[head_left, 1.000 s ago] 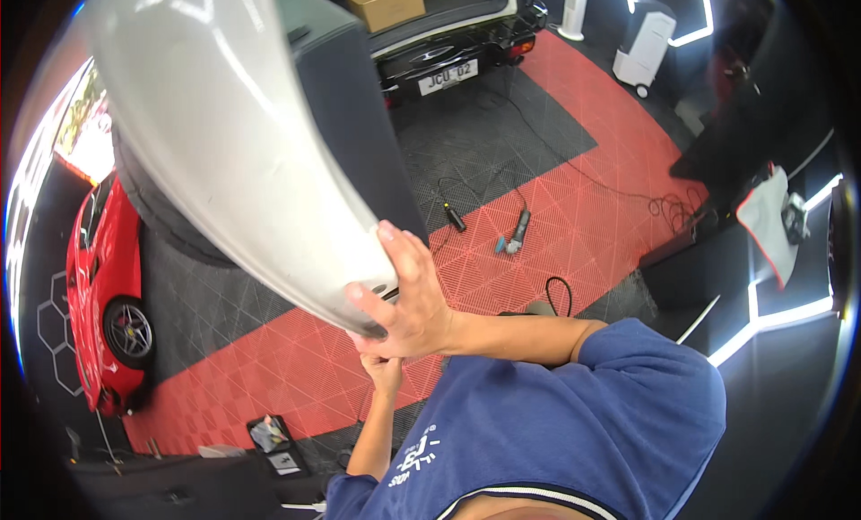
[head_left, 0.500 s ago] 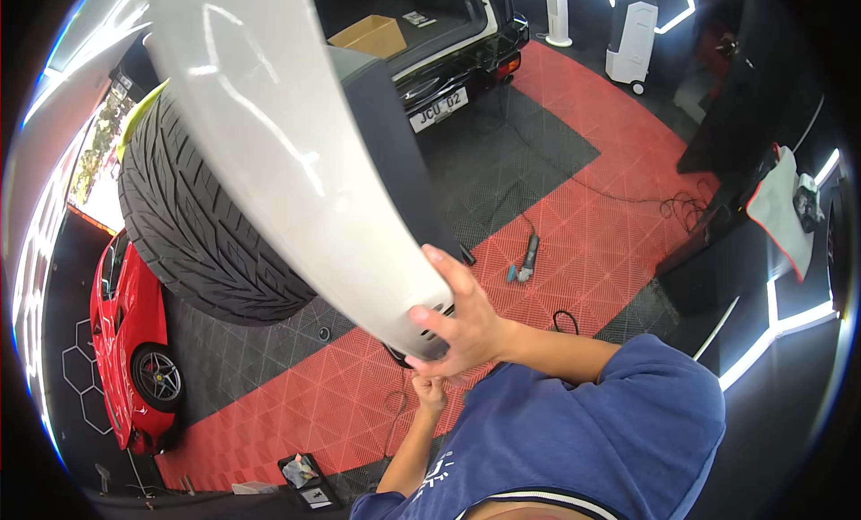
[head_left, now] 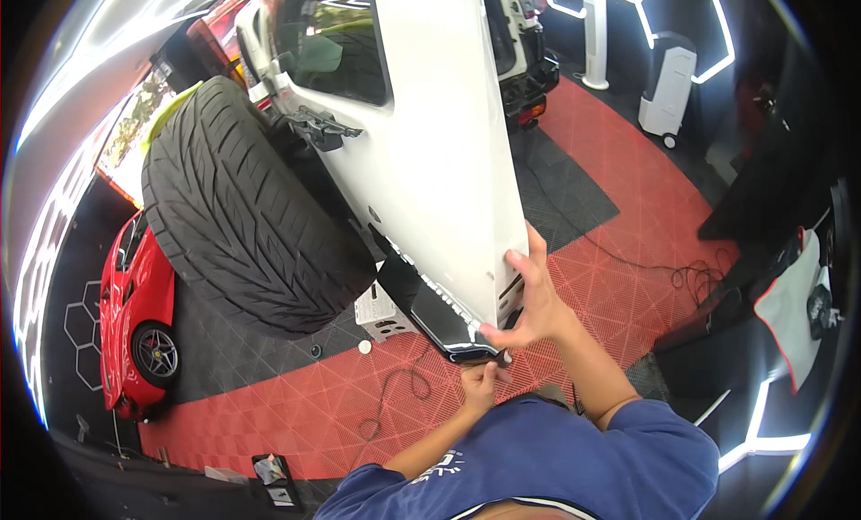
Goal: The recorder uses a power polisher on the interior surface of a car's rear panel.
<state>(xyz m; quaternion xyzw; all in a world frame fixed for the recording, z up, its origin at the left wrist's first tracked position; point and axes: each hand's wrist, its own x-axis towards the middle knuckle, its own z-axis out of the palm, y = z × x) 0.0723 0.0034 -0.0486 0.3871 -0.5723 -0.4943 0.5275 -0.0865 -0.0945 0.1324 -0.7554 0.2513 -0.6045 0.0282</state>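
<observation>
A white vehicle tailgate [head_left: 430, 161] stands swung out in front of me, with a window in its upper part and a black handle on its side. A large spare tyre [head_left: 256, 215] sits along its left side. My right hand [head_left: 536, 298] grips the tailgate's near edge, thumb on one side and fingers spread along the other, beside some dark slots. Just below the lower corner, next to glossy black trim [head_left: 444, 327], my left hand [head_left: 482, 384] is closed. Whatever it holds is hidden or too small to make out.
A red car [head_left: 143, 314] is parked at the left. Cables [head_left: 395, 399] lie on the red and grey tiled floor. A white box with dark holes [head_left: 381, 309] is below the tyre. A wheeled white unit [head_left: 668, 85] stands at the far right, and a grey cloth [head_left: 789, 305] hangs nearer.
My view has shifted, so the tailgate's window, handle and black lower trim now show. The tailgate's edge and both hands appear further right. Both hands stay at its lower corner.
</observation>
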